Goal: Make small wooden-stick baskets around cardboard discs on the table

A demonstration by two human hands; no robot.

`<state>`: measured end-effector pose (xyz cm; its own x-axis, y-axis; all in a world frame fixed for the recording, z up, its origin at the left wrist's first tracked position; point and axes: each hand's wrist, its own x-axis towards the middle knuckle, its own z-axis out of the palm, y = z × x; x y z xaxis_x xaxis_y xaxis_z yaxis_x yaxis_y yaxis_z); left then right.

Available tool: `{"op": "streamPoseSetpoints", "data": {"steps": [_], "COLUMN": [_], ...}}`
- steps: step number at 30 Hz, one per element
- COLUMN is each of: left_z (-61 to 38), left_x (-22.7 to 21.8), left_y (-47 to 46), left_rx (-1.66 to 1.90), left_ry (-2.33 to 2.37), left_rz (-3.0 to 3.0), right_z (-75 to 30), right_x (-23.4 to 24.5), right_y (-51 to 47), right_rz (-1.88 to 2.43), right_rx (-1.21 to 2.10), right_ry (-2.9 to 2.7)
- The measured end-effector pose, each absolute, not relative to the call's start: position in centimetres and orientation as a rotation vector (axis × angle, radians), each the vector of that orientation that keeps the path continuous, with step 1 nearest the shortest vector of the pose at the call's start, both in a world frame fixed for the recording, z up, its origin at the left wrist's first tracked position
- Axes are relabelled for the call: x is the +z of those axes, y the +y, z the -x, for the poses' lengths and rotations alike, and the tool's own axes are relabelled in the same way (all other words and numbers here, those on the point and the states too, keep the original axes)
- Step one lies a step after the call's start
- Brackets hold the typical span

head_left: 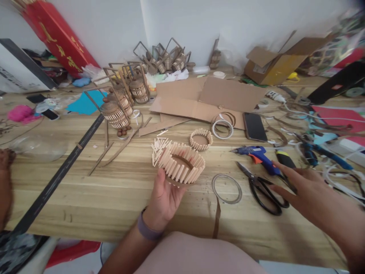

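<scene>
My left hand holds up a ring of short wooden sticks set upright on a brown band, thumb at its near left side. My right hand reaches in from the right, fingers stretched out and apart over the tools. Below its fingertips lie black-handled scissors and a blue hot glue gun; whether the fingers touch either is unclear. Loose sticks are heaped just behind the held ring. A smaller stick ring stands on the table farther back.
A wire ring and brown strip lie near the front. Behind are a tape roll, a phone and cardboard sheets. Finished lantern-like baskets stand at left back. A cardboard box is at right back. Another person's arm shows at left.
</scene>
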<state>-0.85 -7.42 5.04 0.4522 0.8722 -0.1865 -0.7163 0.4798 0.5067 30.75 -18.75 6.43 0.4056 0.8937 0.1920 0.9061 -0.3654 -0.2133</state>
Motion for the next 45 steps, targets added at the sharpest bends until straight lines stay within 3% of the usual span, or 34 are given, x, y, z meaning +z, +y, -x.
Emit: {"op": "streamPoseSetpoints", "data": {"steps": [2, 4, 9, 13, 20, 25, 45], "left_z": [0.6, 0.4, 0.2, 0.4, 0.8, 1.5, 1.3], "left_x": [5.2, 5.4, 5.9, 6.0, 6.5, 7.2, 6.8], "left_y": [-7.5, -7.6, -7.8, -7.9, -6.3, -5.2, -6.6], "left_rx": [1.036, 1.058, 1.077, 1.102, 1.219, 1.297, 1.131], "left_ry": [0.485, 0.504, 0.492, 0.489, 0.544, 0.513, 0.528], "left_rz": [-0.367, -0.348, -0.343, -0.362, -0.36, -0.417, -0.34], "right_z": [-29.0, -26.4, -18.5, -15.5, -15.6, -15.9, -15.1], "right_x": [7.3, 8.4, 9.8, 9.6, 10.5, 11.9, 11.3], "right_y": [-18.3, -17.3, -14.9, -13.9, -12.2, -10.5, -9.6], "right_rz": [2.353, 2.225, 1.777, 1.724, 1.658, 1.589, 1.486], "right_rx": [-0.273, -0.264, 0.442, 0.613, 0.479, 0.555, 0.427], "right_ry": [-1.671, -1.649, -1.604, -1.541, -1.757, -1.938, -2.012]}}
